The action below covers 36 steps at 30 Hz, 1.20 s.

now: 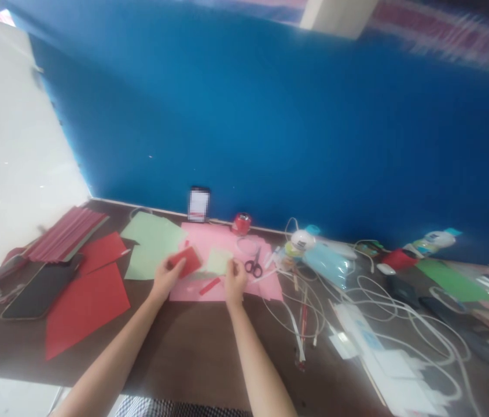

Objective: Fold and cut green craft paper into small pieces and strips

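Both your forearms reach straight forward from the table's (192,341) near edge, hands close together over the pink sheet (213,237) that lies against the far edge. Your left hand (165,278) pinches a small red card (188,260), thumb on top, lifting it slightly tilted. Your right hand (235,281) is curled with fingertips at the near right corner of a pale green square (218,259) (the blur hides whether it grips or only touches). The red card is rectangular and flat, its right edge just beside the green square. A red strip (210,285) lies between your hands, scissors (253,267) just right of your right hand. Bare tabletop lies along the near edge; white cables (383,301) crowd the right side, red sheets (85,304) and a phone (40,289) the left
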Tool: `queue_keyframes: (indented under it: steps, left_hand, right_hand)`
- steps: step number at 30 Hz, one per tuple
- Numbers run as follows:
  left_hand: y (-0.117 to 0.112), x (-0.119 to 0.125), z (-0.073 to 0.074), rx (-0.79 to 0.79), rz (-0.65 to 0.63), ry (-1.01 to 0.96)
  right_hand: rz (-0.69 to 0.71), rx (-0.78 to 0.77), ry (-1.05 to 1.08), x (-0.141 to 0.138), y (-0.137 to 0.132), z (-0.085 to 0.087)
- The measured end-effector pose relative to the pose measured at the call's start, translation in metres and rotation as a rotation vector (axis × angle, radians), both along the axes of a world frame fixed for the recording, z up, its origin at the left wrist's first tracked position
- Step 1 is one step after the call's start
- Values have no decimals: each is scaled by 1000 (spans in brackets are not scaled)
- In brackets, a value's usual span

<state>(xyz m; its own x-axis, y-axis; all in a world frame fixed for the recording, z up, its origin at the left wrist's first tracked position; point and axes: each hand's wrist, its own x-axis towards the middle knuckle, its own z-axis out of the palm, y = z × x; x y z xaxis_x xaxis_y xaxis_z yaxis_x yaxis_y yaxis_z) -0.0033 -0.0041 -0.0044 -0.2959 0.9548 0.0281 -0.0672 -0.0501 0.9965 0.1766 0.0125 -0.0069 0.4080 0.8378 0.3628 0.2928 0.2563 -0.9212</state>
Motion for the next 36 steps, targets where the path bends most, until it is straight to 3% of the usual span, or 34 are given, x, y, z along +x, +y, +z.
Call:
queue_keyframes:
  steps: [5,7,8,10,13,15,18,23,27,31,36]
  left_hand:
    - [3,-34,7,48,603,560]
    - [1,-38,11,53,731,738]
    - [-1,-37,12,82,720,764]
    - [-5,-26,12,169,527,664]
    - [-7,3,9,124,-31,213]
    - [-3,22,7,-43,-208,-136]
    - [8,38,6,-133,-230,-332]
    - [23,41,-3,-92,-350,-245]
    - [24,38,-19,-101,-338,-194]
    - [19,34,-23,-58,-327,-160]
    - [13,34,-10,-21,-373,-105]
  right_hand:
    - [69,-39,81,10,7,0]
    - [112,-36,89,9,7,-1]
    - [124,-25,69,8,7,-2]
    - [133,36,-36,6,6,-3]
    - [202,211,-278,7,3,-3]
    - [333,303,-438,11,0,-3]
    - [511,362,-620,21,-5,-6]
    - [359,378,-689,38,-8,-12]
    - [461,428,-723,44,-7,-14]
    - [490,355,-593,40,-8,-13]
    - [454,124,-258,32,-11,-4]
